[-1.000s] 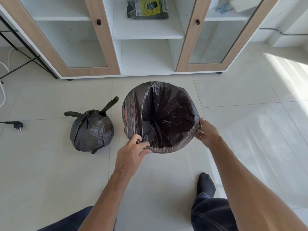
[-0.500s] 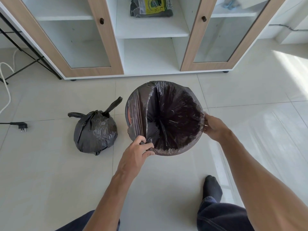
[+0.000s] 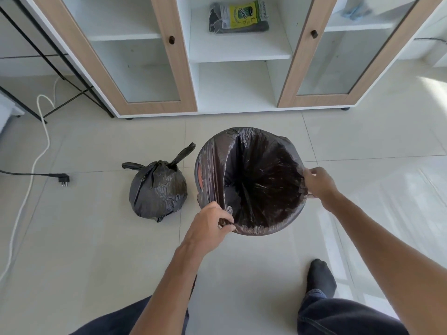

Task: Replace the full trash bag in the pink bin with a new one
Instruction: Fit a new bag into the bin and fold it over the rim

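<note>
The pink bin (image 3: 197,170) stands on the pale tiled floor (image 3: 96,238) in front of the cabinet (image 3: 237,88), and almost all of it is hidden under a new black bag (image 3: 256,180) whose mouth is spread wide over the rim; only a sliver of pink shows on the bin's left side through the stretched plastic. The person bends over it with both bare arms reaching down. The left hand (image 3: 208,228) is closed at the near-left edge, thumb and fingers pinched together on a bunched fold of the bag's edge. The right hand (image 3: 319,182) is at the right rim, fingers curled over and gripping the plastic there, pulling it outward over the lip. Just left of the bin, close but apart from it, the full trash bag (image 3: 157,192) sits on the floor, knotted at the top with two loose tails sticking up and out. Farther left lie a black plug (image 3: 63,177) on its cord and a white cable (image 3: 36,153) trailing across the tiles. On the cabinet's middle shelf rests a pack of bags (image 3: 238,16) with a yellow label. A dark sock (image 3: 320,278) and dark trouser legs show at the bottom
</note>
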Demonstrator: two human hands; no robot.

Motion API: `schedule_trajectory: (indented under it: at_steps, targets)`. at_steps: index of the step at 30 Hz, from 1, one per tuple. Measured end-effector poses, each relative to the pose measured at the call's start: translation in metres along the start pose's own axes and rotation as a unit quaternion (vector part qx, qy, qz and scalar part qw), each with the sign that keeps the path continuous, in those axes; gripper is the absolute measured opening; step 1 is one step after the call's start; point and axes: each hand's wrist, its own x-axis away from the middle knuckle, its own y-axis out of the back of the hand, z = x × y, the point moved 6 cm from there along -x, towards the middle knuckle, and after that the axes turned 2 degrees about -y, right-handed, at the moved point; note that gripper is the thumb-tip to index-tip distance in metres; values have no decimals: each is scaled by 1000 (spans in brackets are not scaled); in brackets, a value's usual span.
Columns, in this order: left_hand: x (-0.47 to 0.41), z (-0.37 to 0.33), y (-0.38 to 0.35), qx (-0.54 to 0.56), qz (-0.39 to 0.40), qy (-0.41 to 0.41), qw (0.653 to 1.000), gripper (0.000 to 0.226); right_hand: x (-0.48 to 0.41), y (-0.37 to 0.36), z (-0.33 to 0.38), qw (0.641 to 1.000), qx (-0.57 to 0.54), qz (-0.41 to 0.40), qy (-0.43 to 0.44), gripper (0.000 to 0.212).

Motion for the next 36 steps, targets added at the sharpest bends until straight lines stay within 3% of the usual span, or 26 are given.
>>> schedule_trajectory:
  at_steps: [2, 4, 9, 19, 29, 33, 36]
  targets:
    - [-5, -6, 15, 3, 10, 10, 1000, 12, 17, -5, 15, 981, 168, 1, 93, 40]
    - [-18, -4, 38, 10, -10, 38, 999, 14, 30, -11, 18, 961, 240, 17, 136, 44]
    - [-40, 16, 87, -19, -117, 123, 985, 7, 47, -13, 0, 964, 240, 68, 89, 41]
    - [-54, 29, 67, -57, -146, 220, 963, 28, 34, -15, 20, 924, 359, 89, 96, 48]
    - [-49, 54, 73, 105, -201, 318, 921, 13, 40, -15, 17, 937, 337, 26, 89, 41]
    - [-47, 58, 69, 128, -220, 346, 903, 20, 40, -22, 17, 945, 314, 46, 75, 55]
    - [-47, 62, 62, 207, -225, 387, 870, 15, 43, -24, 18, 953, 288, 65, 64, 34]
